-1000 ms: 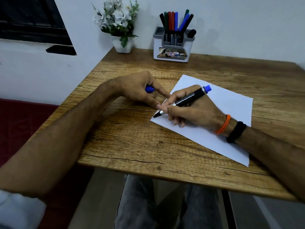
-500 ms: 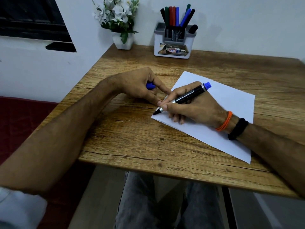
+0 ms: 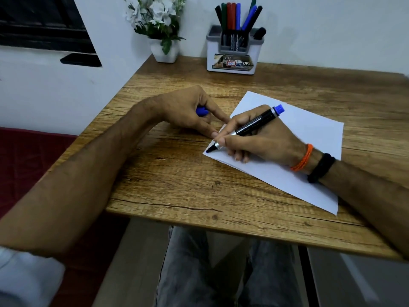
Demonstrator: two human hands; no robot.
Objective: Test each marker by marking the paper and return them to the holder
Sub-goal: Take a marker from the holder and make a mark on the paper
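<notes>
Fingers (image 3: 222, 141) of the right hand (image 3: 261, 138) pinch the marker (image 3: 252, 126), tip on the paper's (image 3: 309, 134) near corner; left hand (image 3: 188, 109) curls around the blue cap (image 3: 201, 111), fingertip pressing the paper edge on the counter (image 3: 177, 185).

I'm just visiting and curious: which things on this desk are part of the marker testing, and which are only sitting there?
In use:
marker in right hand
blue cap in left hand
paper
holder with other markers

Just there:
flower pot

Orange thread bracelet (image 3: 302, 157), black wristband (image 3: 321, 167), white sleeve (image 3: 26, 278), grey jeans (image 3: 221, 273)
</notes>
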